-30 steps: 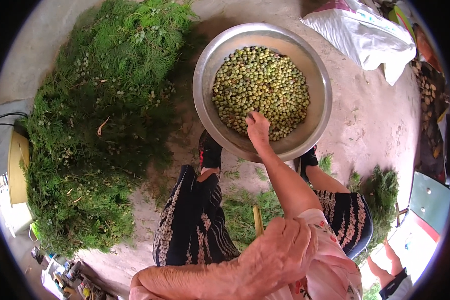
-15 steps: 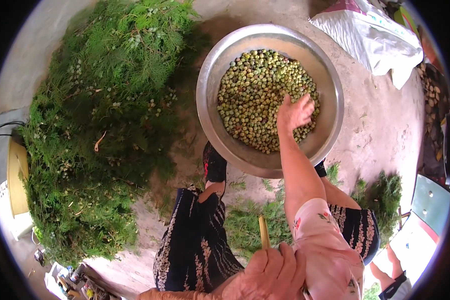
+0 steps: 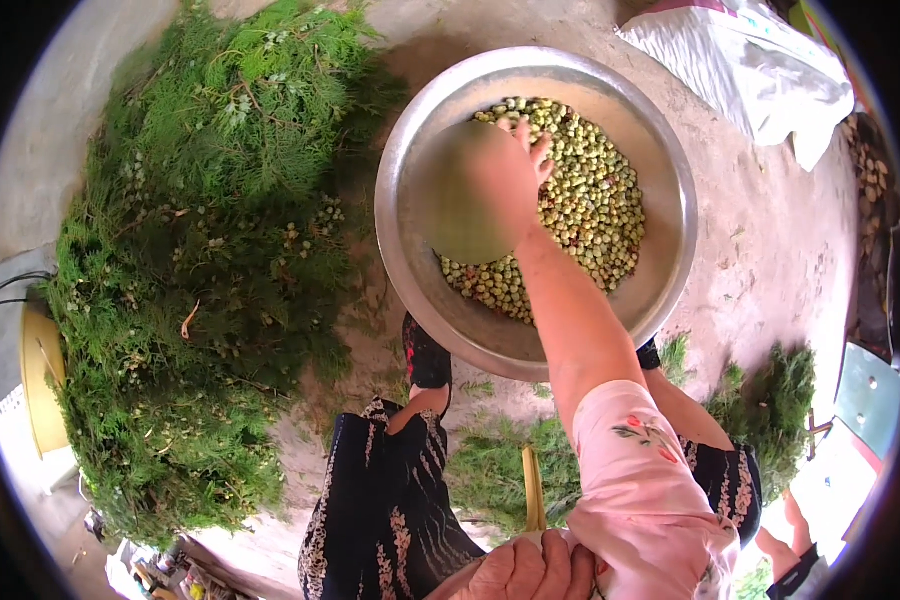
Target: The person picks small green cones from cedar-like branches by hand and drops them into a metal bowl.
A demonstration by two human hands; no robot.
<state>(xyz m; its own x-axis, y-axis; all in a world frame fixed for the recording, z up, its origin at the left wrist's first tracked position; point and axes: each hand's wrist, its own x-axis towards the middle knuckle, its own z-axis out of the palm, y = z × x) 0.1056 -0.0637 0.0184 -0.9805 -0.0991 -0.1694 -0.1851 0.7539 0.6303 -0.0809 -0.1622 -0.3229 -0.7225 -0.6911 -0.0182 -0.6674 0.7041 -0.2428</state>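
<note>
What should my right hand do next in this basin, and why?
I'd probably sweep your right hand gently rightward over the green berries in the metal basin. Its visible fingers look spread, and plenty of loose berries lie in plain view on that side. A blurred patch hides what is to its left, so I can't judge that side.

Pink top (image 3: 660,535), short right sleeve (image 3: 610,475), flower print (image 3: 648,437) in red with green leaves. Black trousers (image 3: 365,510), broken whitish-pink streaks running lengthwise on both legs. Left shoe (image 3: 427,355) black with red marks on its left side; right shoe (image 3: 650,355) black, mostly hidden. Left hand (image 3: 530,572) bare; right hand (image 3: 515,185) bare, partly blurred out.
</note>
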